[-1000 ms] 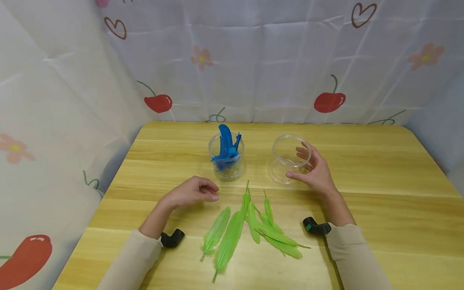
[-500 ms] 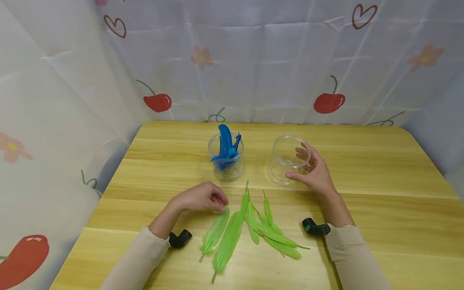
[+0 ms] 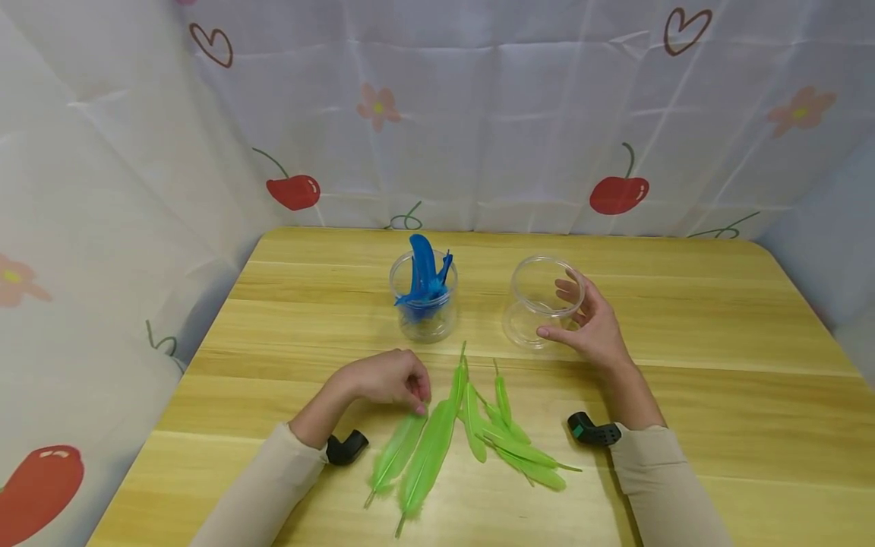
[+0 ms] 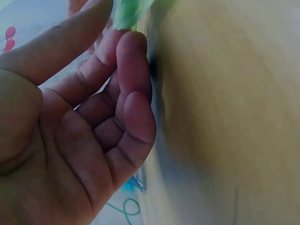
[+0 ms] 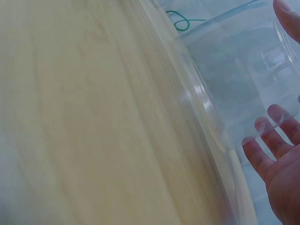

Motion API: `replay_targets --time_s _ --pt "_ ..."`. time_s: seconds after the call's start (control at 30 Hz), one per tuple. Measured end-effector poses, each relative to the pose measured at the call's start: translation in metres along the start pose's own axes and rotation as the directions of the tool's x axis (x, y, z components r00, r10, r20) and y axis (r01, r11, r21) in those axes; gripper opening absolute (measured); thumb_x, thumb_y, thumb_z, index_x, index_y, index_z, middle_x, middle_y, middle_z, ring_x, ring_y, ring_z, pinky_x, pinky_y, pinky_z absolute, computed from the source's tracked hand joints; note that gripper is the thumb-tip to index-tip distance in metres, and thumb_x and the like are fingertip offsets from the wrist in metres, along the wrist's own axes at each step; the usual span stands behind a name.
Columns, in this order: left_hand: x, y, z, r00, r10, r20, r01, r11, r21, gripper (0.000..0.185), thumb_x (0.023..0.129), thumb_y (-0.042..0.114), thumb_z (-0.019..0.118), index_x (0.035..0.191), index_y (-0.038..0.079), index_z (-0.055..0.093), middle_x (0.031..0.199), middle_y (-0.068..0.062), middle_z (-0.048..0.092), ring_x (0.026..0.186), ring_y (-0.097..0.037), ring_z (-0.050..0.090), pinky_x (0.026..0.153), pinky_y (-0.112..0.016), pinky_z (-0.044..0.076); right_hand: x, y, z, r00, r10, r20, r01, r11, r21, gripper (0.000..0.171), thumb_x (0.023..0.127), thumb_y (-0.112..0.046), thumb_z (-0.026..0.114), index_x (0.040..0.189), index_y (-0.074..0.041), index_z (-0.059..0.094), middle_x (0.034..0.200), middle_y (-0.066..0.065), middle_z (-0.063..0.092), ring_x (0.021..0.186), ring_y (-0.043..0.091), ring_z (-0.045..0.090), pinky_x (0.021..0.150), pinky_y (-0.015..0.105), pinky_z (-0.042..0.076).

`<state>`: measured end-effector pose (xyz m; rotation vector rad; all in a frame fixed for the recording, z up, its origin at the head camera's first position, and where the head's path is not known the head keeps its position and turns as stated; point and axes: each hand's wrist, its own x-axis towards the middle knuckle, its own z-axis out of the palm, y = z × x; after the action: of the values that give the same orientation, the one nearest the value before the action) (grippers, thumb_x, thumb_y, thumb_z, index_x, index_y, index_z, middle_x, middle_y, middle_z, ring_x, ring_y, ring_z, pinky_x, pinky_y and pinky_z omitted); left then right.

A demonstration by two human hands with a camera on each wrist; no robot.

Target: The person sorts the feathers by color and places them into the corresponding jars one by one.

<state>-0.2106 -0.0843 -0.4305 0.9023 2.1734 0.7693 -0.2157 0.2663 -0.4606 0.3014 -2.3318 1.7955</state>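
The thumb and fingertips of my left hand (image 3: 390, 377) pinch the tip of the leftmost green feather (image 3: 398, 454). In the left wrist view, that feather's green end (image 4: 126, 14) shows at the fingertips, while the other fingers are curled in. My right hand (image 3: 596, 328) holds a clear plastic jar (image 3: 526, 308) from its right side, thumb at the front and fingers behind. The right wrist view shows fingertips (image 5: 276, 112) against the transparent wall. No feathers show inside this jar.
A second clear jar (image 3: 429, 328), left of the first, holds blue feathers (image 3: 424, 277) sticking up past its rim. A long green feather (image 3: 427, 463) and several smaller green feathers (image 3: 522, 448) lie between my arms. A patterned cloth (image 3: 478, 114) hangs behind the table (image 3: 718, 342).
My left hand has moved right and down to the leftmost green feather and pinched its tip; that feather has shifted slightly toward me. The right hand stays at the jar.
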Motion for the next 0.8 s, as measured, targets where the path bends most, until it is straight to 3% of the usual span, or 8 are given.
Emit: replay_targets --time_s 0.23,0.43,0.67,0.8 --pt "-0.005 0.002 -0.001 0.998 0.02 0.063 -0.024 0.998 0.053 0.015 0.085 0.007 0.077 0.074 0.015 0.071 0.069 0.011 0.064 0.063 -0.003 0.052 0.06 -0.02 0.046 0.0 0.001 0.0 1.0 0.003 -0.001 -0.003 1.0 -0.003 0.099 0.074 0.008 0.082 0.155 -0.016 0.032 0.146 0.025 0.043 0.132 0.038 0.043 0.1 0.021 0.042" --pt "-0.012 0.007 -0.007 0.991 0.069 0.118 -0.069 0.998 -0.005 0.016 0.087 0.003 0.074 0.076 0.014 0.072 0.068 0.009 0.064 0.06 -0.004 0.052 0.056 -0.019 0.045 -0.001 0.0 0.0 1.0 0.001 0.004 -0.001 1.0 0.007 0.098 0.075 0.01 0.081 0.155 -0.015 0.031 0.146 0.025 0.043 0.133 0.038 0.043 0.099 0.018 0.041" --pt "-0.018 0.009 -0.015 0.994 0.106 0.035 -0.102 0.989 -0.108 0.011 0.087 0.005 0.074 0.079 0.011 0.073 0.069 0.005 0.067 0.061 -0.013 0.059 0.056 -0.022 0.049 -0.001 -0.001 0.0 1.0 0.001 0.003 -0.001 1.0 0.013 0.096 0.075 0.01 0.08 0.155 -0.014 0.032 0.146 0.026 0.043 0.133 0.037 0.042 0.099 0.017 0.041" --pt "-0.022 0.01 -0.019 0.993 0.12 -0.018 -0.121 0.977 -0.176 0.007 0.089 0.006 0.073 0.081 0.008 0.072 0.07 0.002 0.067 0.063 -0.025 0.062 0.056 -0.026 0.05 -0.001 -0.001 0.0 1.0 0.006 0.004 -0.006 1.0 0.014 0.097 0.075 0.01 0.081 0.155 -0.015 0.032 0.146 0.025 0.043 0.133 0.037 0.042 0.1 0.018 0.041"
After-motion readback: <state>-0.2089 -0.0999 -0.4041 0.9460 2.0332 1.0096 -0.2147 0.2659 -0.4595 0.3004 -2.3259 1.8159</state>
